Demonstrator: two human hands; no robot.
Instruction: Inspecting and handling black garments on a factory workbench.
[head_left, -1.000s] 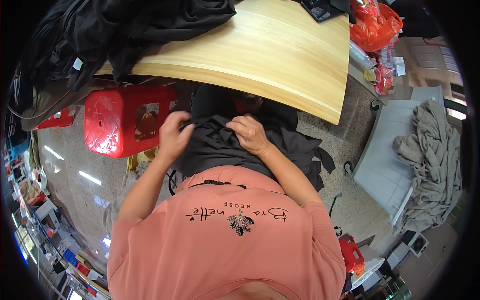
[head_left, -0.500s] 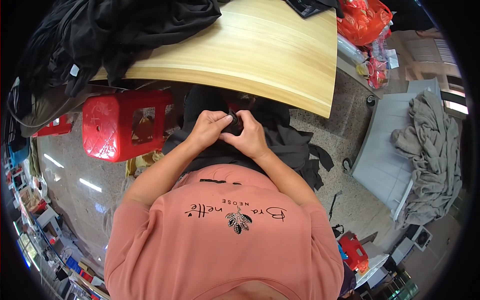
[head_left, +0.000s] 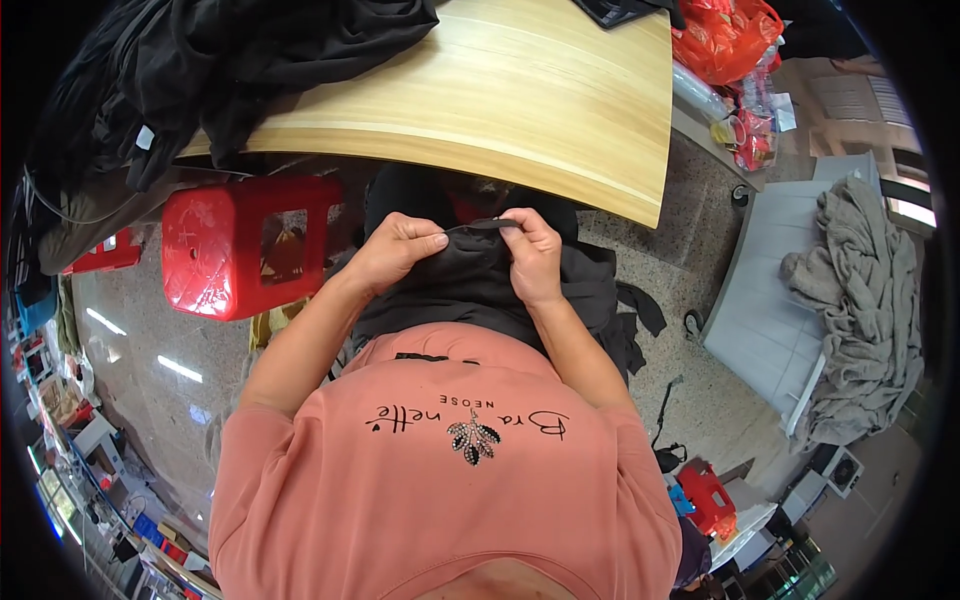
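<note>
Garment [head_left: 470, 285] in lap, table [head_left: 520, 110] ahead, stool [head_left: 235, 245] left

Black garment [head_left: 470, 290]: soft dark fabric, bunched and creased, lying across the person's lap below the edge of the wooden table. Its upper edge is drawn taut into a narrow band, pinched at both ends. Loose folds spill to the right side.

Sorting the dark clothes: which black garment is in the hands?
The black garment on the lap, its edge pinched by left hand and right hand; the black pile lies untouched on the table.
</note>
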